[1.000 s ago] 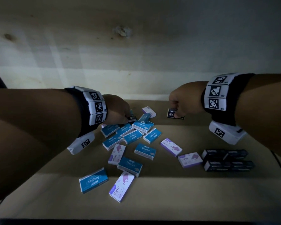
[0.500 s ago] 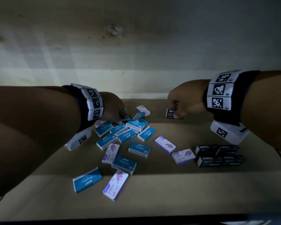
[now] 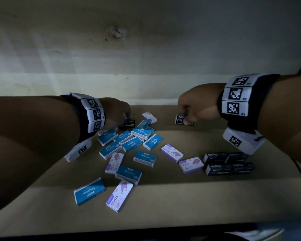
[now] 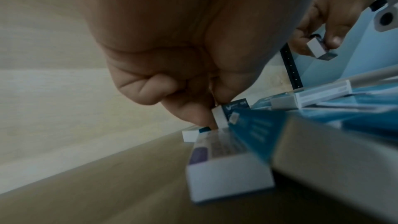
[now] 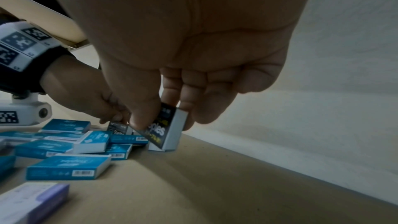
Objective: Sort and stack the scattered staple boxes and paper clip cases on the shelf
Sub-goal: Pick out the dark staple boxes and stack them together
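Blue staple boxes (image 3: 136, 143) lie scattered in a heap at the shelf's middle, with several purple-and-white boxes (image 3: 171, 152) among them. My left hand (image 3: 119, 113) pinches a black staple box (image 3: 128, 124) at the heap's far edge; the same black box (image 4: 231, 108) shows between thumb and fingers in the left wrist view. My right hand (image 3: 194, 106) grips another black staple box (image 3: 181, 119) near the back wall, tilted with one edge close to the shelf (image 5: 164, 129). Black boxes (image 3: 228, 163) are set together at the right.
The wooden shelf floor (image 3: 163, 206) is bare toward the front edge. A pale back wall (image 3: 146, 66) stands right behind both hands. A loose blue box (image 3: 89, 191) and a purple box (image 3: 119, 195) lie nearest the front.
The left hand's fingers have come round the black box at the heap's far edge, and its label now shows. The right hand still holds its black box in about the same place.
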